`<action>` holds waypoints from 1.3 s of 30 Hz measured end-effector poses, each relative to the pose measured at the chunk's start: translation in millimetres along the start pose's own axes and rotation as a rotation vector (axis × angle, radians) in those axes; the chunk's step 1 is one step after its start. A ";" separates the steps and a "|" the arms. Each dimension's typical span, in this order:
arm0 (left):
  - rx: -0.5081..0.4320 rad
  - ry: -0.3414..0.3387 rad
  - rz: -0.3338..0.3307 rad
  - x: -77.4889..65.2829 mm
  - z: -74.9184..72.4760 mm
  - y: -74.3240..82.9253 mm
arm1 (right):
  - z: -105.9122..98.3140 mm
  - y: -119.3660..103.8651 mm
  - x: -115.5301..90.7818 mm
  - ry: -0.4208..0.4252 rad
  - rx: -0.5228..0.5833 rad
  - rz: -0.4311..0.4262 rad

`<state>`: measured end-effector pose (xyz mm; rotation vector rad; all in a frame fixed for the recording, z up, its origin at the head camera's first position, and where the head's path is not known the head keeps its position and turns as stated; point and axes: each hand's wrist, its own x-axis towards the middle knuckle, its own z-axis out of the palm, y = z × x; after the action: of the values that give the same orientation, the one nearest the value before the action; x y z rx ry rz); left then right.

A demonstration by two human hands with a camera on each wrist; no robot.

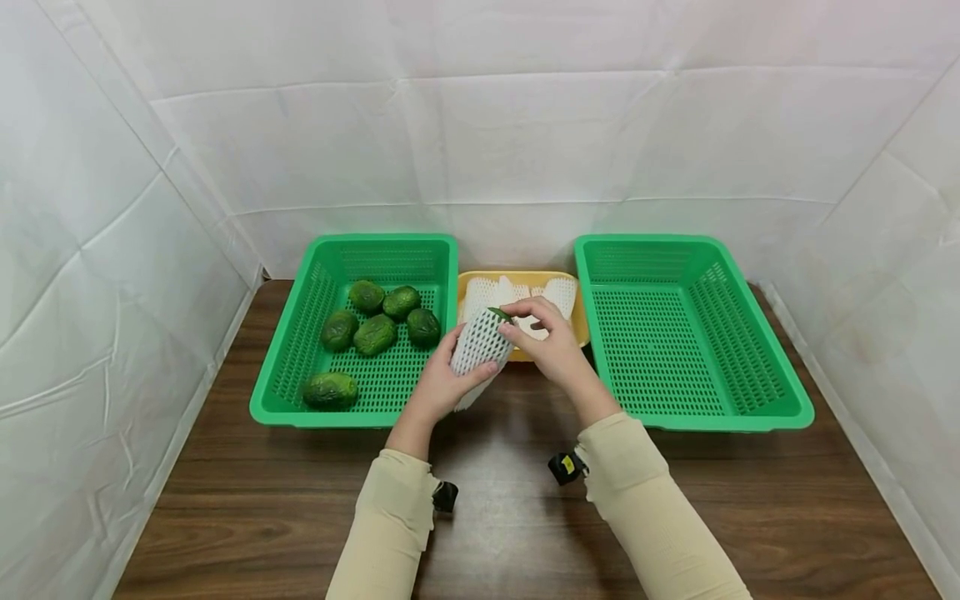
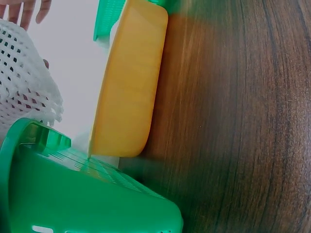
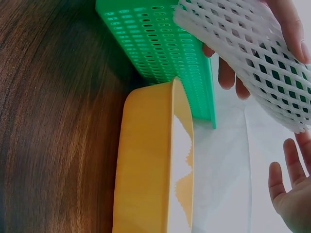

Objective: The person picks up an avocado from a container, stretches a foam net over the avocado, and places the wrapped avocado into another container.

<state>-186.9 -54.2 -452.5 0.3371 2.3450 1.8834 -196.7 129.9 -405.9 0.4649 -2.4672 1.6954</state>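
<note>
Over the yellow tray, my left hand (image 1: 438, 382) grips a white foam net sleeve (image 1: 478, 346), its thumb across the near side. Inside the tilted sleeve is a green avocado (image 1: 498, 313), whose tip shows at the upper open end and whose dark skin shows through the mesh. My right hand (image 1: 561, 354) pinches at that tip with thumb and index finger; the other fingers are spread in the right wrist view. The sleeve's lower end hangs loose past the left palm. Only part of the sleeve (image 2: 24, 77) shows in the left wrist view.
Several avocados (image 1: 375, 335) lie in the left green basket (image 1: 288, 350). Between the baskets stands a yellow tray (image 3: 143, 155) with white foam sleeves (image 1: 561, 293). Another green basket (image 1: 772, 367) stands at right on the brown wooden table (image 1: 510, 517). White sheeting (image 1: 525, 142) encloses the back and sides.
</note>
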 end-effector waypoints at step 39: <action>-0.038 0.009 -0.015 -10.8 -6.0 23.8 | 7.1 -12.4 -1.0 -0.179 0.014 0.096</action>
<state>-175.4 -57.6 -428.5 0.3071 2.3077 1.9236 -191.3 119.5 -397.8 0.5294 -2.6436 1.7803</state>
